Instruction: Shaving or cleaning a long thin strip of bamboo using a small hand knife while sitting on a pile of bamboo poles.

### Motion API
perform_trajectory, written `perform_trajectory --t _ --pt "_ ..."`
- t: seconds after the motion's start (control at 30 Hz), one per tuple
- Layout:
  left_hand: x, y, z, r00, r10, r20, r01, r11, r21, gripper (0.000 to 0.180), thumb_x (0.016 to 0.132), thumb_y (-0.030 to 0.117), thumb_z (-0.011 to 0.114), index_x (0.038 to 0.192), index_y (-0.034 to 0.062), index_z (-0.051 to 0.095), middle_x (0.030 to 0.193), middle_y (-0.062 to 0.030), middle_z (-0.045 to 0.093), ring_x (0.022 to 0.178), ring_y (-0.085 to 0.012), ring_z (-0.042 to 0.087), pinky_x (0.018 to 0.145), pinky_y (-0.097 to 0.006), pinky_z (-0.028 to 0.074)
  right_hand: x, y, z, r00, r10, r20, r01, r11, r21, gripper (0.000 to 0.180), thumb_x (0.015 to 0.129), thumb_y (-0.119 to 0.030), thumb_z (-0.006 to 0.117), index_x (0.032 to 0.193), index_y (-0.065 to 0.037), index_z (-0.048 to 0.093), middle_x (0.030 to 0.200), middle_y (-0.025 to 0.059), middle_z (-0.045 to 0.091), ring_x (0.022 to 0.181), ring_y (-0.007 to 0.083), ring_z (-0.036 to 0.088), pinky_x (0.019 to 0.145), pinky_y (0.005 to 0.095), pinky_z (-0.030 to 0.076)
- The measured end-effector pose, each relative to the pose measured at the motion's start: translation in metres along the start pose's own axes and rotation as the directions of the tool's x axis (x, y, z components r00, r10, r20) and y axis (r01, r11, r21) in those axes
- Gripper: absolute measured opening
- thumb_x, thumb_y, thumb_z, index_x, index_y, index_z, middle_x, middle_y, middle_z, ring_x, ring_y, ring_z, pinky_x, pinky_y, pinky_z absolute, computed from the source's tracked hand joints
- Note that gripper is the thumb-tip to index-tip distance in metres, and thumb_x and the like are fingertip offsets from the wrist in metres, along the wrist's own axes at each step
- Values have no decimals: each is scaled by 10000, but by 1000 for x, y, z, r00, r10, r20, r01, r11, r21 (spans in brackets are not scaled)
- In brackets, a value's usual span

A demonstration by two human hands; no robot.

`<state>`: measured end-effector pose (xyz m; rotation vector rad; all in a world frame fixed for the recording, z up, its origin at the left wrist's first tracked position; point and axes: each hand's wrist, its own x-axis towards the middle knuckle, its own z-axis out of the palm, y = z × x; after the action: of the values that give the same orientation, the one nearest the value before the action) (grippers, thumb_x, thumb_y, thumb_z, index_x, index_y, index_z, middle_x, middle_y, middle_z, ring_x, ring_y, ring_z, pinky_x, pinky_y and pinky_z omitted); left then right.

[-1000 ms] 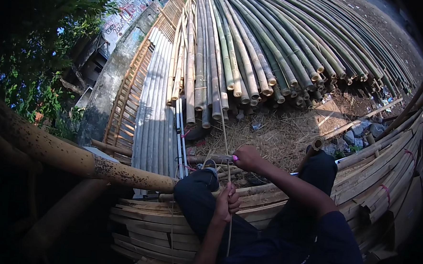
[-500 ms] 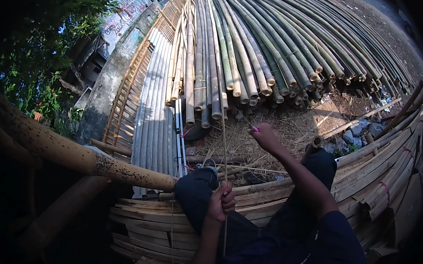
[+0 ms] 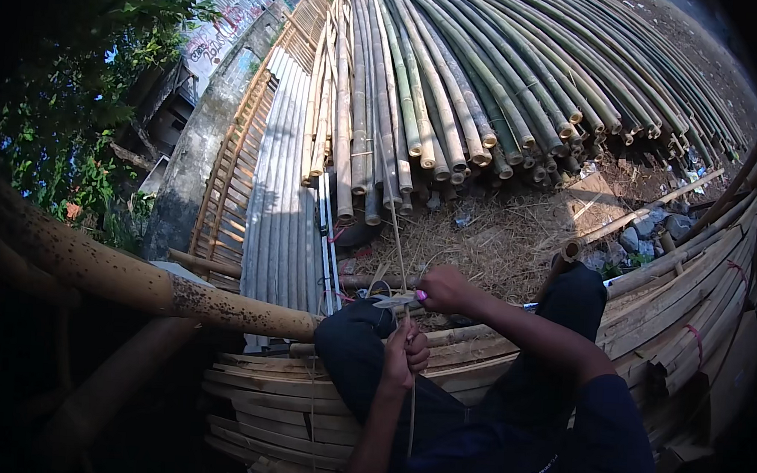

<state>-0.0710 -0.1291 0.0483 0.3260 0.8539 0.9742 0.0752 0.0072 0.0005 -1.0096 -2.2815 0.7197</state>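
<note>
In front of my lap, my left hand is closed round a thin bamboo strip. The strip runs upward toward the poles and down past my wrist to my lap. My right hand grips a knife by its handle, of which only a pink bit shows between the fingers. Pointing left, the blade lies across the strip just above my left fist. I cannot tell how deep its edge sits in the bamboo.
Long bamboo poles lie in a big stack ahead. Split bamboo slats are piled under and beside me. A thick bamboo pole crosses at left, near corrugated sheets and a bamboo ladder-like frame. Stones lie at right.
My right hand has come down and left with the knife, from well right of the strip to just above my left fist. The left hand keeps its hold, nearly in place.
</note>
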Motion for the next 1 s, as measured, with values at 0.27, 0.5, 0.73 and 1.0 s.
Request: perform_trajectory --t 0.27,0.5,0.73,1.0 --pt "-27 -53 48 892 -344 293 371 928 -41 278 982 318 357 777 131 377 539 67 233 398 -29 186 341 -186 158 18 122 -60 633 660 -404 -519 749 412 356 800 -313 560 675 20 580 513 142 513 449 265 518 480 453 403" --pt "4 4 -10 968 -183 172 204 972 -116 225 950 265 372 778 121 391 537 55 248 396 -31 206 337 -180 168 8 19 -24 892 349 289 -320 35 947 393 877 -429 576 691 -89 513 455 -83 274 350 42 238 356 245 152" --pt "7 7 -16 984 -114 136 120 992 -43 251 975 293 359 819 104 411 544 58 259 404 -26 204 350 -174 178 -7 -27 4 938 238 253 -302 197 933 272 872 -337 620 769 -89 576 527 -86 366 435 31 333 405 214 229" --pt "4 -6 -25 981 -167 97 172 984 -41 334 983 417 345 831 127 409 548 64 225 406 -29 173 347 -182 141 6 18 -4 930 266 -253 -55 783 620 497 884 -456 555 656 -13 568 490 46 423 479 116 419 466 326 335"
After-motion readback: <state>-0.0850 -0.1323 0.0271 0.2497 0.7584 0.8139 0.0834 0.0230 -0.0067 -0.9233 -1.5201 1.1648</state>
